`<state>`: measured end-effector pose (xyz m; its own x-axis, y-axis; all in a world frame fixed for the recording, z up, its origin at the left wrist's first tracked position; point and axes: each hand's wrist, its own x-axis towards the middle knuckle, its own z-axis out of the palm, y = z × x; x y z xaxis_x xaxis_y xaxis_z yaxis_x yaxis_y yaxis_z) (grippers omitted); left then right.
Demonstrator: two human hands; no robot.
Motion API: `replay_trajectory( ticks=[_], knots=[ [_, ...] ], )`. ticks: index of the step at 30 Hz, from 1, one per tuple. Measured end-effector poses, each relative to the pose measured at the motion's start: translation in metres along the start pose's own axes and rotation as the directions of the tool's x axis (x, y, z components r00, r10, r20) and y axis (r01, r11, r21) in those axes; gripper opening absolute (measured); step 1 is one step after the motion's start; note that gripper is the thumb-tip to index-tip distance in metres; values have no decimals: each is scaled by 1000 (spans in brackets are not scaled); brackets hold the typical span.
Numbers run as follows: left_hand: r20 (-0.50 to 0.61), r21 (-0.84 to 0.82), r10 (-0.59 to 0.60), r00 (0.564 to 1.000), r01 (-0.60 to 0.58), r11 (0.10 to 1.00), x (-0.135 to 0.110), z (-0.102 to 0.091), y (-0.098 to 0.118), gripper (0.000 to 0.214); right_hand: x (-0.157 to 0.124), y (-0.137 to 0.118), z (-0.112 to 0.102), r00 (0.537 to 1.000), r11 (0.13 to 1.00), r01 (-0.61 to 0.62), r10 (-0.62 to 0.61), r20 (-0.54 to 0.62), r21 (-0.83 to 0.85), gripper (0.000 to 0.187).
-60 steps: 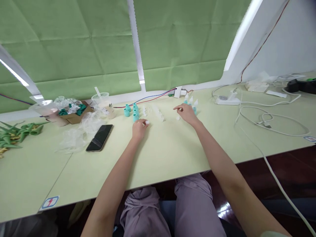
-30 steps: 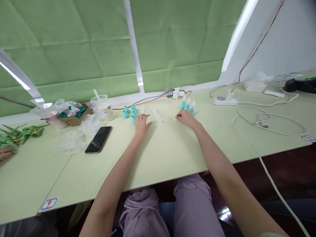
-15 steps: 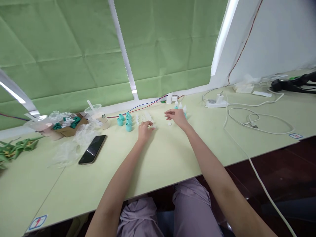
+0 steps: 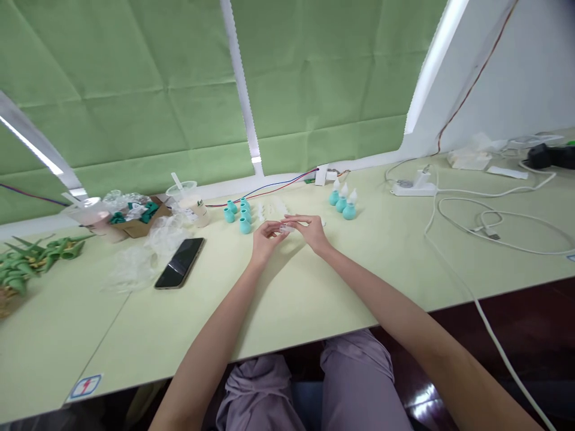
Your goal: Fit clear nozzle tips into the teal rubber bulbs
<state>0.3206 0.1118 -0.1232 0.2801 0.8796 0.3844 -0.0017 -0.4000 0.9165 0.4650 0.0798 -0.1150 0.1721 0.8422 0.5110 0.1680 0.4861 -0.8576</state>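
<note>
Between the fingertips of my left hand (image 4: 267, 240) and my right hand (image 4: 309, 230) is a small clear-white plastic piece (image 4: 286, 228), partly covered by the fingers. Both hands are pinched closed on it, just above the table. Beyond my left hand stand several open-necked turquoise bulbs (image 4: 245, 225), with small white plastic parts (image 4: 261, 211) lying beside them. Past my right hand, turquoise bulbs topped with pointed white tips (image 4: 349, 209) stand in a group. A small white piece (image 4: 323, 222) lies just behind my right hand.
A black phone (image 4: 179, 263) lies left of my arms, near crumpled clear plastic bags (image 4: 135, 263). Drink cups (image 4: 193, 206), a cardboard box (image 4: 137, 226) and green plant-like pieces (image 4: 40, 257) are farther left. At right are a white power strip (image 4: 414, 188) and looping cables (image 4: 449, 206).
My right hand has moved left, away from the white-tipped bulbs, and meets my left hand at the small plastic piece. The view has shifted slightly.
</note>
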Motion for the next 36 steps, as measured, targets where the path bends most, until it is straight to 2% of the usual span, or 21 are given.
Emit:
replay_trajectory(
  ticks=[3,7,10,16,26,36],
  knots=[
    [7,-117,-32,999,33,993,0,2,-1,36,0,-1,1,998,998,54,-54,-8,-29,9],
    [24,-179,-56,998,60,982,-1,2,-3,37,1,-2,1,1000,999,30,-30,-10,-13,11],
    [17,-188,-58,998,60,980,-1,0,-4,37,2,0,0,1000,999,12,-13,27,31,14],
    [20,-184,-50,999,53,981,-1,-2,-6,38,2,2,-3,989,1000,24,-22,145,-13,18],
    [5,-207,-46,999,46,977,1,-3,-7,36,3,4,-4,986,998,11,-21,166,63,17],
    [13,-198,-24,1000,26,980,0,-3,-5,36,3,2,-7,982,998,8,-20,190,63,17]
  ],
)
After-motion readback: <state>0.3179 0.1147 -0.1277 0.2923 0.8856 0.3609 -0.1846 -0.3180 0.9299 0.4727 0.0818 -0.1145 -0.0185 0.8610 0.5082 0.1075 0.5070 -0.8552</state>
